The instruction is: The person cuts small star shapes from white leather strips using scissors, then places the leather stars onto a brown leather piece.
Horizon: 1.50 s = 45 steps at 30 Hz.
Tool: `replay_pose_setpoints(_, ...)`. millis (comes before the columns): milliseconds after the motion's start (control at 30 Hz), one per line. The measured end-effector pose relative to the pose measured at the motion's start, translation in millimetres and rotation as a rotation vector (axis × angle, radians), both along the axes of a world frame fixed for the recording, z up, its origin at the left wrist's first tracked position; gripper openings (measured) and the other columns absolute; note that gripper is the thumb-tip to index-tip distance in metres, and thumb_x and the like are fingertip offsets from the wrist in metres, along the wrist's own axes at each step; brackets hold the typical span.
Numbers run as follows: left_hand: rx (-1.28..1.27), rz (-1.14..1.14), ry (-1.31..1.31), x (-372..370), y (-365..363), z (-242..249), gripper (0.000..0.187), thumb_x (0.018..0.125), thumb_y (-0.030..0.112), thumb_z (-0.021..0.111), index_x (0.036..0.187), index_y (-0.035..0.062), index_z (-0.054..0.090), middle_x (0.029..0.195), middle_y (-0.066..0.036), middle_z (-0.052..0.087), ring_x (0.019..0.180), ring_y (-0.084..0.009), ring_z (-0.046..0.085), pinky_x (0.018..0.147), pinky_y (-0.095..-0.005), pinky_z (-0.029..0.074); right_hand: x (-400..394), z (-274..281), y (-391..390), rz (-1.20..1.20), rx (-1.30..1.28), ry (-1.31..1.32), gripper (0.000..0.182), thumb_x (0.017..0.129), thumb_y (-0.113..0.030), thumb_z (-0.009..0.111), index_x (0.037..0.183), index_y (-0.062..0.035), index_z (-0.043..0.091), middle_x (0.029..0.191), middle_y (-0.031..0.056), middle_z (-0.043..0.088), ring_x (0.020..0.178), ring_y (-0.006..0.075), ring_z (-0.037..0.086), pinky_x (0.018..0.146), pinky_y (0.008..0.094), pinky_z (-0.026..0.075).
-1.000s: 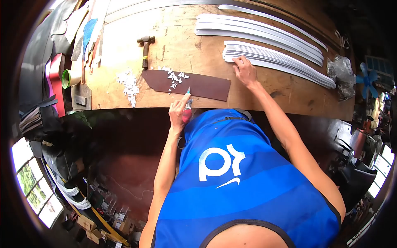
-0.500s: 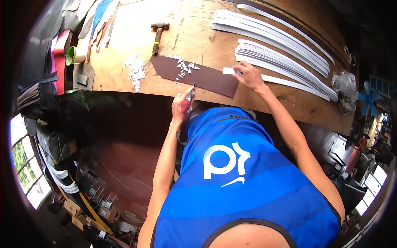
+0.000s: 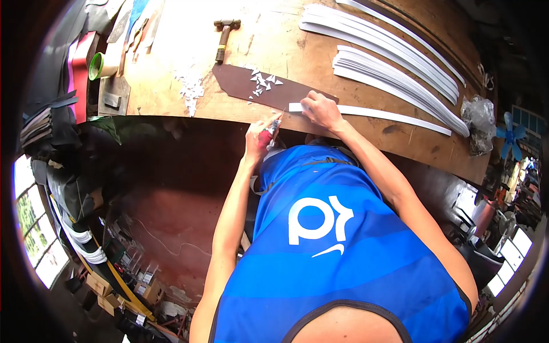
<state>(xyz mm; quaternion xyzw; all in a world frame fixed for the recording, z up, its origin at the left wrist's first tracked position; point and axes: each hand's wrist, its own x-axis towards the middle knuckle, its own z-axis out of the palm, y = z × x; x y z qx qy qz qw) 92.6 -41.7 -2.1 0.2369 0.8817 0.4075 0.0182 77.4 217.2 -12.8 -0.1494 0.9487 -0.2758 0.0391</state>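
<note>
**White strip under the right hand, blade at its near end**

In the upper middle of the frame, the right hand (image 3: 321,110) has its fingers drawn closed on a white strip (image 3: 394,116), near the strip's left end. A short end pokes out past the fingers; the rest runs rightward along the wooden table (image 3: 166,97). Just left of it, at the table's front edge, the left hand (image 3: 260,137) is curled closed around a red-handled knife (image 3: 266,136), its thin tip pointing up near that short end.

A dark brown panel (image 3: 237,82) lies at upper centre, reaching to the right hand, with small white offcuts (image 3: 265,82) on it. More white scraps (image 3: 191,92) sit to its left. Above is a hammer (image 3: 223,43), its handle towards the panel. A bundle of white strips (image 3: 394,83) fans across the upper right, below a second stack (image 3: 377,43).
</note>
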Motion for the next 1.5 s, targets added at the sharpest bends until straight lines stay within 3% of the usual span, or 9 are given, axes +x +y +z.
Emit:
replay_pose_setpoints(167, -0.007, 0.294, -0.134, -10, -6, -2, 0.030, 0.092, 0.021, 0.068, 0.121, 0.0134, 0.070, 0.075, -0.019, 0.061, 0.067, -0.0359, 0.061, 0.061, -0.0415, 0.048, 0, 2, -5, -0.025, 0.007, -0.006, 0.026, 0.077, -0.019, 0.078, 0.099, -0.0094, 0.067, 0.097, 0.0077, 0.060, 0.091, 0.0284, 0.064, 0.074, 0.0404, 0.055)
replay_pose_setpoints(300, -0.068, 0.204, -0.102, -5, 1, 12, 0.038, 0.090, 0.017, 0.067, 0.128, 0.0168, 0.066, 0.079, -0.018, 0.063, 0.075, -0.0351, 0.063, 0.068, -0.0439, 0.050, -4, -1, -13, -0.058, -0.033, 0.022, 0.027, 0.077, -0.018, 0.078, 0.102, -0.0102, 0.068, 0.099, 0.0073, 0.061, 0.093, 0.0297, 0.065, 0.076, 0.0407, 0.055)
replay_pose_setpoints(367, -0.098, 0.145, -0.016, 1, 2, 2, 0.056, 0.081, 0.012, 0.065, 0.135, 0.0206, 0.060, 0.090, -0.016, 0.065, 0.085, -0.0333, 0.064, 0.078, -0.0407, 0.051, -3, -2, -16, -0.080, -0.029, 0.007, 0.028, 0.077, -0.017, 0.077, 0.102, -0.0103, 0.067, 0.101, 0.0072, 0.062, 0.094, 0.0310, 0.065, 0.078, 0.0414, 0.055)
replay_pose_setpoints(433, -0.117, 0.179, 0.004, 5, 9, 0, 0.041, 0.090, 0.021, 0.071, 0.130, 0.0218, 0.064, 0.087, -0.017, 0.066, 0.080, -0.0337, 0.064, 0.074, -0.0416, 0.052, -4, 1, -16, -0.100, -0.050, 0.001, 0.032, 0.078, -0.013, 0.074, 0.109, -0.0085, 0.065, 0.104, 0.0094, 0.062, 0.100, 0.0319, 0.063, 0.083, 0.0420, 0.054)
replay_pose_setpoints(633, 0.034, 0.247, -0.103, 13, 28, 4, 0.034, 0.095, 0.022, 0.067, 0.128, 0.0173, 0.065, 0.091, -0.018, 0.067, 0.082, -0.0361, 0.066, 0.075, -0.0424, 0.052, -4, 1, -24, -0.044, -0.066, -0.047, 0.042, 0.076, 0.001, 0.065, 0.118, -0.0029, 0.060, 0.111, 0.0160, 0.058, 0.109, 0.0354, 0.057, 0.094, 0.0422, 0.048)
replay_pose_setpoints(867, 0.056, 0.264, -0.155, 9, 24, 7, 0.029, 0.098, 0.021, 0.064, 0.124, 0.0110, 0.067, 0.087, -0.020, 0.066, 0.078, -0.0357, 0.065, 0.071, -0.0400, 0.052, -1, -4, -23, -0.050, -0.060, 0.137, 0.044, 0.078, -0.001, 0.065, 0.121, -0.0048, 0.059, 0.123, 0.0167, 0.055, 0.115, 0.0366, 0.054, 0.098, 0.0438, 0.045)
replay_pose_setpoints(1100, 0.055, 0.298, -0.046, 12, 31, -2, 0.030, 0.096, 0.017, 0.066, 0.125, 0.0073, 0.067, 0.085, -0.018, 0.066, 0.073, -0.0317, 0.062, 0.069, -0.0379, 0.051, -4, -7, -13, -0.041, -0.036, 0.108, 0.032, 0.077, -0.006, 0.072, 0.107, -0.0076, 0.063, 0.110, 0.0103, 0.061, 0.105, 0.0314, 0.059, 0.092, 0.0411, 0.048)
replay_pose_setpoints(1233, 0.113, 0.338, -0.147, 19, 36, 4, 0.029, 0.096, 0.014, 0.065, 0.123, 0.0058, 0.067, 0.089, -0.018, 0.067, 0.077, -0.0314, 0.063, 0.070, -0.0370, 0.052, -8, -9, -12, -0.028, -0.061, 0.114, 0.023, 0.077, -0.007, 0.073, 0.099, -0.0087, 0.065, 0.100, 0.0073, 0.062, 0.097, 0.0292, 0.061, 0.086, 0.0396, 0.049)
replay_pose_setpoints(1500, 0.151, 0.357, -0.210, 22, 45, -1, 0.027, 0.097, 0.010, 0.062, 0.122, 0.0012, 0.066, 0.104, -0.019, 0.070, 0.087, -0.0308, 0.067, 0.079, -0.0357, 0.053, -12, -4, -15, 0.059, -0.094, 0.076, 0.017, 0.078, -0.008, 0.071, 0.094, -0.0076, 0.066, 0.099, 0.0071, 0.061, 0.094, 0.0277, 0.061, 0.084, 0.0388, 0.050)
